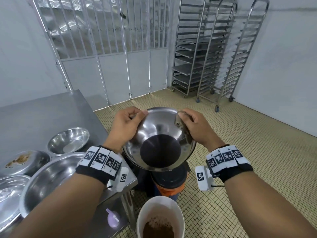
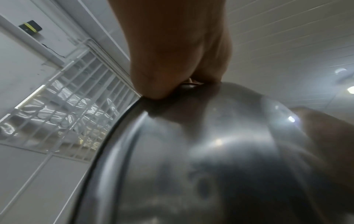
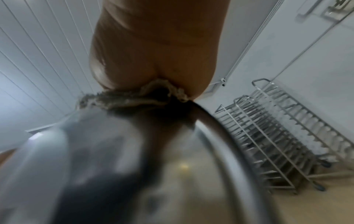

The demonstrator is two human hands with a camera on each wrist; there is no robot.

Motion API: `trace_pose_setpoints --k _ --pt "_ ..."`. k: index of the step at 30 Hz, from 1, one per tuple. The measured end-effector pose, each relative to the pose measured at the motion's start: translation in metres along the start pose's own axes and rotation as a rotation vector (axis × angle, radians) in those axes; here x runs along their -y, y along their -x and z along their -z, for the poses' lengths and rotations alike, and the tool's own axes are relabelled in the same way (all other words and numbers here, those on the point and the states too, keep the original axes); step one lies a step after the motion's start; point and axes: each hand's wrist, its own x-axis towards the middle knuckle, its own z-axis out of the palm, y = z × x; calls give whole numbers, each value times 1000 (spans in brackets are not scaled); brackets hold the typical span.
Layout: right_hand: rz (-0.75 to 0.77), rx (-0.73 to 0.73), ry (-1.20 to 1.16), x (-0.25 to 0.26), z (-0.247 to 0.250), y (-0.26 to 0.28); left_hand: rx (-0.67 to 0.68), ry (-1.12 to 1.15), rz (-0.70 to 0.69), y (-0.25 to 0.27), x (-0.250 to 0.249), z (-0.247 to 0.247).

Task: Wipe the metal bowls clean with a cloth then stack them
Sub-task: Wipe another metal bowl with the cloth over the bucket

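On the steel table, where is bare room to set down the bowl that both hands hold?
The steel table is bare across its far half, from the far edge to the small empty bowl. The near corner is crowded: that bowl, the soiled bowl, the large bowl and another at the left edge lie close together. The held bowl hangs beside the table, over the floor.

Silver bowl (image 1: 159, 134); grey-beige cloth (image 1: 182, 129); white bucket (image 1: 142, 219), brown contents
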Motion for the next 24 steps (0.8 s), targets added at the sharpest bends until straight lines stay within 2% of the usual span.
trace_pose_setpoints --k 2,7,9,12,13,16,20,22,24 --pt "-26 -39 -39 -8 2 4 -72 60 20 -1 5 5" --pt "46 34 69 10 -2 -6 67 -24 -56 8 1 -12" --pt "31 20 21 9 0 -8 0 23 -2 4 5 -9" --pt "-53 -67 -108 -3 8 -3 -188 175 119 -1 16 1" --pt "-59 -83 -124 -6 9 -2 -198 159 125 -1 20 3" --pt "-25 -84 -95 1 11 -5 -37 -61 40 0 17 3" --pt "81 121 157 25 9 -11 250 -333 -146 -4 -4 -4" --pt "90 115 165 26 6 -9 222 -297 -141 -8 -11 -5" --pt "35 36 46 14 5 -4 98 -162 -62 -12 -9 -1"
